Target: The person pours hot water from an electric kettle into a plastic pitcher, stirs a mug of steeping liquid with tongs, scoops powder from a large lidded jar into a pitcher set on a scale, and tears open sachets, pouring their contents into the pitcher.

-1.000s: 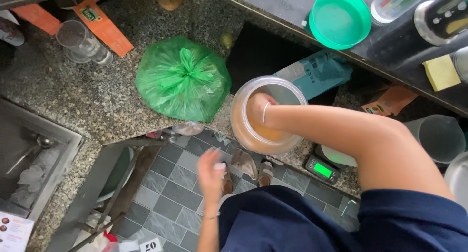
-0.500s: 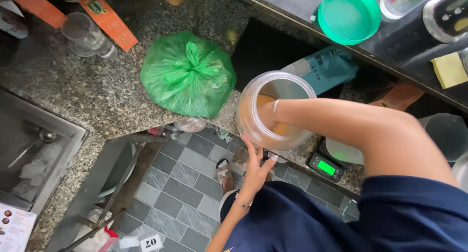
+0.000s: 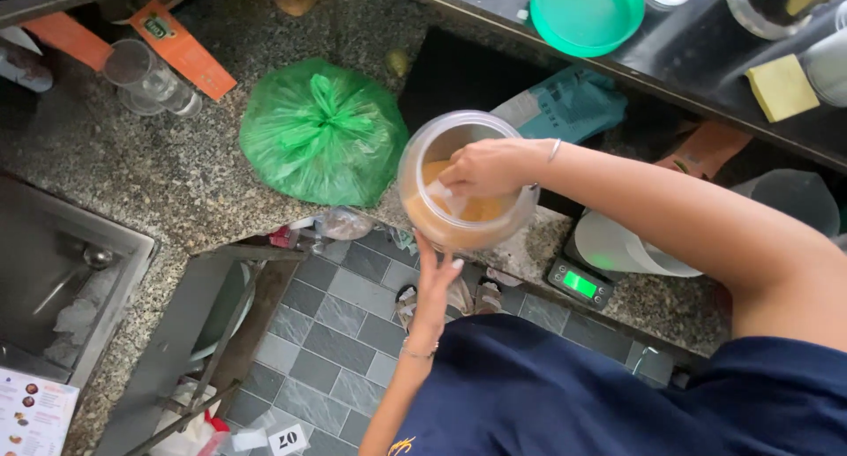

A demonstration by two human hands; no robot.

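Nearest the camera, the left hand (image 3: 435, 284) reaches up from below, its fingers spread narrow and pressed against the lower wall of the round clear plastic jar of orange-brown powder (image 3: 466, 183), steadying it. The jar stands at the edge of the speckled grey granite counter (image 3: 132, 169), above the grey tiled floor (image 3: 340, 332). The right hand (image 3: 490, 167) dips into the jar's mouth, fingers pinched around something pale; what it grips is too hidden to tell. Just right of the jar sits a small digital scale with a green lit display (image 3: 578, 282). Left of the jar, touching or nearly so, lies a knotted green plastic bag (image 3: 322, 131). Farther off a teal round lid (image 3: 587, 13) rests on the dark shelf.
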